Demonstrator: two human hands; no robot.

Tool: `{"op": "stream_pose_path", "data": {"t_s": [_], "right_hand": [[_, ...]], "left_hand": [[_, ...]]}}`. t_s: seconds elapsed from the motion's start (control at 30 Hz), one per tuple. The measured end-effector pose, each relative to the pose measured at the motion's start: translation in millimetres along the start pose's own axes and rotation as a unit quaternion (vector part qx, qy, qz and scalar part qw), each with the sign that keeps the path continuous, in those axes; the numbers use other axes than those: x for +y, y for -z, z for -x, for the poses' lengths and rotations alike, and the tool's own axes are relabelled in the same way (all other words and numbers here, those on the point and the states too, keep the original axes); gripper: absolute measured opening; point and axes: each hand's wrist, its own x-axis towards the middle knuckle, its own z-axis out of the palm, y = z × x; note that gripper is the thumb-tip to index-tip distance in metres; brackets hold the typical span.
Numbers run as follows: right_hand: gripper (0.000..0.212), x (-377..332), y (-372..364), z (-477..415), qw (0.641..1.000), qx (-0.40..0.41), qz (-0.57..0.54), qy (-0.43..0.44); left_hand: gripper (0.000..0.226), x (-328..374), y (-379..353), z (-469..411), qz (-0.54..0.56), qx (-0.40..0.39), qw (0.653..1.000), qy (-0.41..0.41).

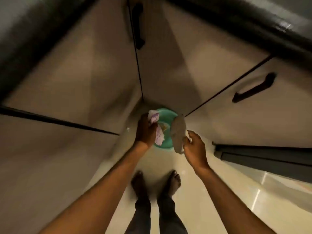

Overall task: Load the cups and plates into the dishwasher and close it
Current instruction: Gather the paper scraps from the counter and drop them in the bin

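Green basin (166, 114) apparently catches scraps: right hand (195, 150) pinches tilted plate (178, 132) above it in its fingers; left hand (145, 130) fingers curl round cloth (159, 138).

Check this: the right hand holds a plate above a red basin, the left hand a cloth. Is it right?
No: the basin is green, not red, as the head view shows. The right hand holds a plate above it, the left hand a cloth.
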Motion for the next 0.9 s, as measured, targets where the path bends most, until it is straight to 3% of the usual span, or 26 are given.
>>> {"op": "stream_pose_path", "data": {"t_s": [0.2, 0.47, 0.57, 0.7, 0.9], "right_hand": [[0.034, 60, -59, -79, 0.999, -0.026, 0.038, 0.006], [0.025, 131, -132, -171, 0.989, -0.072, 0.127, -0.007], [0.018, 141, -148, -191, 0.986, -0.075, 0.146, 0.021], [0.031, 143, -148, -194, 0.993, -0.055, 0.105, 0.029], [0.033, 116, -116, -159, 0.998, -0.007, 0.065, 0.011]], "left_hand": [[0.039, -93, -61, -61, -0.028, 0.015, 0.999, -0.017], [0.045, -179, -134, -140, -0.103, -0.016, 0.993, 0.05], [0.054, -188, -142, -157, -0.128, -0.024, 0.989, 0.072], [0.069, -180, -139, -158, -0.117, -0.044, 0.989, 0.079], [0.048, -146, -100, -118, -0.157, -0.02, 0.987, -0.021]]}}
